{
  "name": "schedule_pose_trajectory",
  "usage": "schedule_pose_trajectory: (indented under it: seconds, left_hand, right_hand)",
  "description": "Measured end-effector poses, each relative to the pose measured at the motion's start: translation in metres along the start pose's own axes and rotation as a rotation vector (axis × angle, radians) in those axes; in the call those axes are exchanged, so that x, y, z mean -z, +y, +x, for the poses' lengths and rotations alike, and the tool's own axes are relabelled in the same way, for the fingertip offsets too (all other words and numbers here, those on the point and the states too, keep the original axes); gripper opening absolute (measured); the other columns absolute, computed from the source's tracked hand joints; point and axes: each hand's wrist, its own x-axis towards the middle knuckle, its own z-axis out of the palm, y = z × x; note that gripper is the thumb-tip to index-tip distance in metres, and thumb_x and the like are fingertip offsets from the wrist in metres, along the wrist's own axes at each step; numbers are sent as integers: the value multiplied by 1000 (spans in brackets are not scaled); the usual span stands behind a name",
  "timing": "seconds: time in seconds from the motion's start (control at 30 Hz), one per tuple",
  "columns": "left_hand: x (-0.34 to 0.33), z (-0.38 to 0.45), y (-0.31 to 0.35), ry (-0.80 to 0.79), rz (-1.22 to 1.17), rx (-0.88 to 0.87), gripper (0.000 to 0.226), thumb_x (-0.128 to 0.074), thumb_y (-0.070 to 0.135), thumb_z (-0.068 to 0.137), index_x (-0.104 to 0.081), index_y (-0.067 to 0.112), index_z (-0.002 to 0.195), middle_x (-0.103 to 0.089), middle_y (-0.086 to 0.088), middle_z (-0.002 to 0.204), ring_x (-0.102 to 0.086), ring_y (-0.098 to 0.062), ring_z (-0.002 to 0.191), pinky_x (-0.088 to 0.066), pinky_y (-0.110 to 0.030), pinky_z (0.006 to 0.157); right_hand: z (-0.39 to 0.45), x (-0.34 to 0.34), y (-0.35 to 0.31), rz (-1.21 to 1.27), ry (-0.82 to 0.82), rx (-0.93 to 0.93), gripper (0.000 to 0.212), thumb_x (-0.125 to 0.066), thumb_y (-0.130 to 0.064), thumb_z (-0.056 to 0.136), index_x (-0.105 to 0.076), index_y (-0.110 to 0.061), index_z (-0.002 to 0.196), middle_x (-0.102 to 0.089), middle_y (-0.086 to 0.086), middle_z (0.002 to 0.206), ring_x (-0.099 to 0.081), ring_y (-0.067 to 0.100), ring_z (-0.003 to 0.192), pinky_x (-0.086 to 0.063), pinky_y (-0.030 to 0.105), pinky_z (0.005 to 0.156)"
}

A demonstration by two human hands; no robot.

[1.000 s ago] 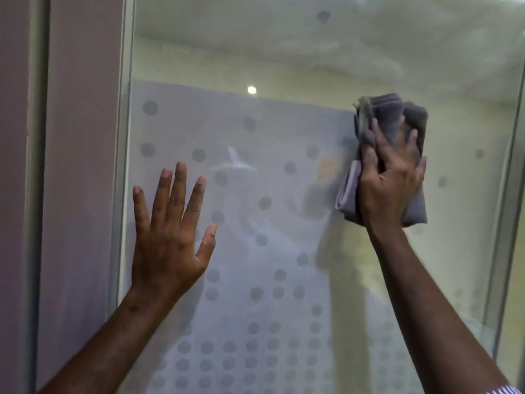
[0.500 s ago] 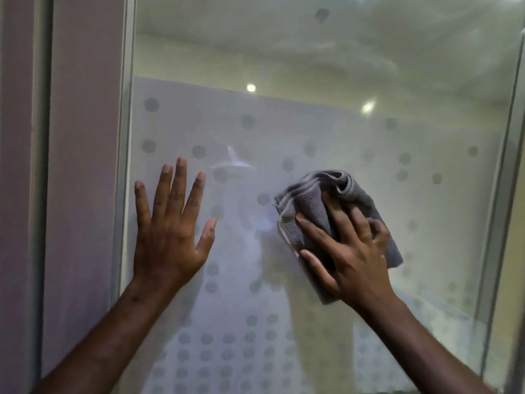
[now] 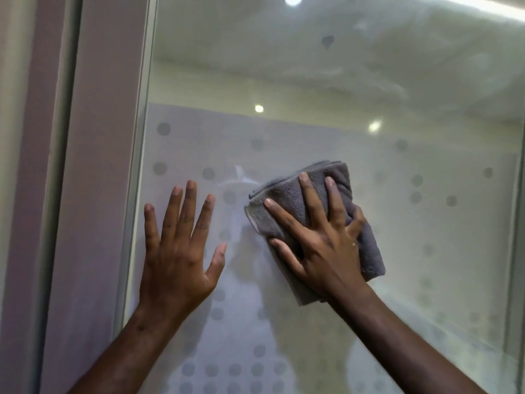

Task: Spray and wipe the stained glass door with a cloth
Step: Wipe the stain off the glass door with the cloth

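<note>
Pressing cloth (image 3: 287, 189) to glass door (image 3: 426, 223), right hand (image 3: 321, 251) covers its middle.

Your right hand (image 3: 321, 245) covers the middle of the folded grey terry cloth (image 3: 285, 193), which hides the dotted frosted glass door (image 3: 426, 223) beneath. Your forearms (image 3: 397, 336) are cut off at 5 and 7 o'clock. Whatever lies behind the glass is blurred.

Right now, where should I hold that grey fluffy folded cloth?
Probably its middle, from the front. The grey fluffy folded cloth lies as a flat pad against the upright frosted glass door, so a spread palm pressing it, as the right hand does, should hold it better than pinching an edge.
</note>
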Motion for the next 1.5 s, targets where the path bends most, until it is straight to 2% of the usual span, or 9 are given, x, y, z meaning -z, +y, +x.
schedule_pose_trajectory:
  seconds: [0.3,0.5,0.63,0.77,0.87,1.0,1.2,1.4,1.5]
  left_hand:
    - [0,0,-2,2,-10,-17,77,-43,48,94,-24,14,160,-14,-14,170,-14,-32,157,-12,-67,123]
    - [-2,-1,-3,-4,-17,-12,76,-40,49,95,-24,14,160,-14,-13,170,-15,-32,157,-13,-67,122]
    - [-2,-1,-2,2,-26,-1,76,-39,48,94,-23,13,160,-12,-14,170,-13,-32,158,-11,-67,123]
    - [-2,-1,0,10,-15,4,77,-40,47,94,-24,12,160,-13,-15,170,-14,-33,157,-12,-69,121]
    - [-2,-1,-1,12,-8,3,77,-41,46,93,-23,12,160,-13,-15,170,-14,-34,157,-13,-70,121]
    - [-2,-1,0,14,-8,-8,77,-42,46,94,-23,12,160,-13,-15,170,-14,-33,157,-12,-69,122]
    - [-4,-2,-3,70,-47,-4,84,-41,56,98,-25,-3,156,-19,-22,167,-19,-37,156,-16,-69,121]
    - [1,-1,-3,12,-52,-13,105,-27,78,94,-20,-6,156,-14,-26,167,-13,-39,156,-13,-68,122]
    - [1,0,-1,1,-27,-4,111,-34,82,89,-19,-5,157,-13,-25,167,-11,-39,157,-13,-68,122]
  right_hand:
    - [115,14,-9,81,121,-21,51,-36,-56,105,-31,-52,155,-16,-2,173,-15,34,158,-26,70,110]
    - [130,20,65,82,214,-373,52,-41,-50,100,-39,-49,153,-28,1,170,-26,32,155,-29,59,111]
    - [94,20,120,119,236,-634,53,-41,-48,100,-39,-48,154,-24,1,171,-23,32,156,-27,58,112]
    - [104,21,119,226,275,-698,50,-41,-50,102,-40,-51,151,-23,-3,171,-17,29,158,-21,61,113]
    - [130,23,87,228,263,-589,48,-38,-51,103,-39,-54,151,-19,-7,172,-12,26,159,-18,62,113]
    - [142,24,22,205,179,-268,48,-36,-56,102,-37,-57,150,-16,-9,173,-10,25,160,-20,62,112]
    - [69,8,-35,154,55,202,46,-41,-52,105,-41,-50,151,-17,-6,173,-10,27,161,-25,61,113]
    - [-26,-9,-3,78,102,301,45,-60,-37,102,-53,-45,145,-32,-3,168,-27,26,156,-37,59,108]
    - [-7,-8,16,70,193,127,42,-63,-29,102,-58,-43,141,-37,-1,165,-34,27,154,-38,57,105]
